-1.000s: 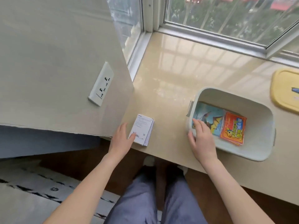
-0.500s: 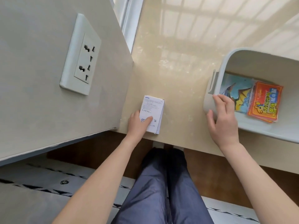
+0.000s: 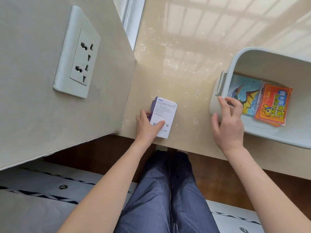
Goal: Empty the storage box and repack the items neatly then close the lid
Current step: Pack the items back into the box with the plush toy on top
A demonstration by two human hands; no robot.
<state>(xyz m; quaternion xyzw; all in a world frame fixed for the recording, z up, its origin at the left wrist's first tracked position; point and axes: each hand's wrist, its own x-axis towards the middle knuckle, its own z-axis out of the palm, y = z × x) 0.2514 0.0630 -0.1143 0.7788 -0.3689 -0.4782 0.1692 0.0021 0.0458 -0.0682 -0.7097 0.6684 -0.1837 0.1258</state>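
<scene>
Emptying looks partly done: a white rectangular cardboard carton [image 3: 164,113] lies on the glossy beige tabletop [image 3: 185,64], gripped by the left hand [image 3: 145,126], thumb on top. The right hand [image 3: 228,125], fingers loose and spread, rests on the rim of the pale grey plastic storage box [image 3: 269,137]. A blue dinosaur booklet [image 3: 242,91] and an orange-red printed packet [image 3: 272,106] lie inside. Repacking and lidding are left.

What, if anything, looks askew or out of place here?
Nothing is spilled or damaged. The orange packets in the storage box lie tilted, overlapping the dinosaur picture sheet. The white carton, gripped by the left hand, sits close to the front edge of the ledge.
</scene>
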